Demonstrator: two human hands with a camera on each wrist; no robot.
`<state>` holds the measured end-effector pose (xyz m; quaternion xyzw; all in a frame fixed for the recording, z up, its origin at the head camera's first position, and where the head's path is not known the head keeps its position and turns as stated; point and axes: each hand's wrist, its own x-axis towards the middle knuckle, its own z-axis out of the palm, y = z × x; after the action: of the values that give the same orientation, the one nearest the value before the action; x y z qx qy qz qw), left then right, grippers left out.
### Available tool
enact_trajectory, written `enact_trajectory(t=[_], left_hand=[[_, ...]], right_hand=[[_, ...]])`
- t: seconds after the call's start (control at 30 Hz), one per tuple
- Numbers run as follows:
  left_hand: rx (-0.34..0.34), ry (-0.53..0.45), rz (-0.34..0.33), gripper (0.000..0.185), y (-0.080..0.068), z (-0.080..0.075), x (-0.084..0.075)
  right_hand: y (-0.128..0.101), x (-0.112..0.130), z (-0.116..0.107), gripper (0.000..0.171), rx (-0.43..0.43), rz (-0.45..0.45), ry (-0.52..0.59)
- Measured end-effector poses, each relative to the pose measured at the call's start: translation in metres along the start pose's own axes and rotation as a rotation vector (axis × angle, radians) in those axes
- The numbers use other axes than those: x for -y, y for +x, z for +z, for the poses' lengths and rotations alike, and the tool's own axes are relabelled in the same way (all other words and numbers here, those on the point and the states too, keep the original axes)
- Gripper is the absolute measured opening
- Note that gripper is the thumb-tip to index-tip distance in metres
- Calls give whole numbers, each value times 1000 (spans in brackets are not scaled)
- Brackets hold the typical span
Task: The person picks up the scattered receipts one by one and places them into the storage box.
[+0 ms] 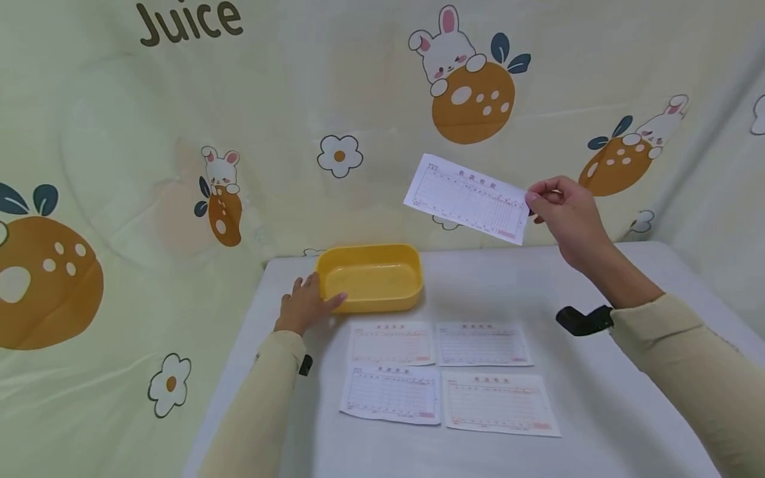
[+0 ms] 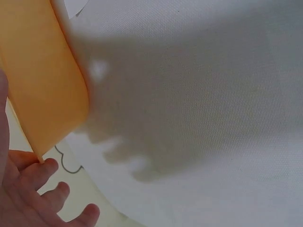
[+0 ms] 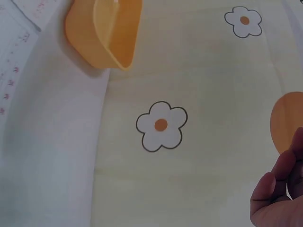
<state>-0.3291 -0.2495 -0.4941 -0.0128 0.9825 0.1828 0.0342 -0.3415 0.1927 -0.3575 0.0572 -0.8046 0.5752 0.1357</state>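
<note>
The right hand (image 1: 568, 216) pinches 1 paper slip (image 1: 467, 198) by its right edge, held in the air above the bench (image 1: 597, 398). The slip looks light, thin and floppy, best taken at an edge. The left hand (image 1: 305, 305) rests relaxed fingers against the yellow tub (image 1: 370, 275).

Your right hand (image 3: 277, 191) shows only at the lower right corner, fingers curled (what they pinch is out of frame). Below it hangs the pale yellow cloth (image 3: 208, 179) with a white flower (image 3: 161, 125). The yellow tub (image 3: 102, 30) sits on the white table (image 3: 47, 161), near printed slips (image 3: 12, 52).
</note>
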Motion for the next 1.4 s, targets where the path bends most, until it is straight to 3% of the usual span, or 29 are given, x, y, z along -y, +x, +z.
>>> enact_trajectory(t=[0.23,0.43,0.67,1.0,1.13,1.4], left_hand=[[10,20,-17,99,3,-4,3],[2,14,-24,99,6,0,2],[-26,3,-22,97,6,4,2],[-33,33,-20,95,4,3,0],[-10,28,-24,97,3,6,-4],[-44,19,-68,97,-1,10,1]], right_hand=[[35,13,44,31,0,28,-32],[48,-5,80,27,39,42,-99],[45,-37,120,23,45,7,-230],[35,-63,169,18,74,-13,-253],[28,-70,184,16,107,0,-264],[20,-73,224,14,206,-40,-246]])
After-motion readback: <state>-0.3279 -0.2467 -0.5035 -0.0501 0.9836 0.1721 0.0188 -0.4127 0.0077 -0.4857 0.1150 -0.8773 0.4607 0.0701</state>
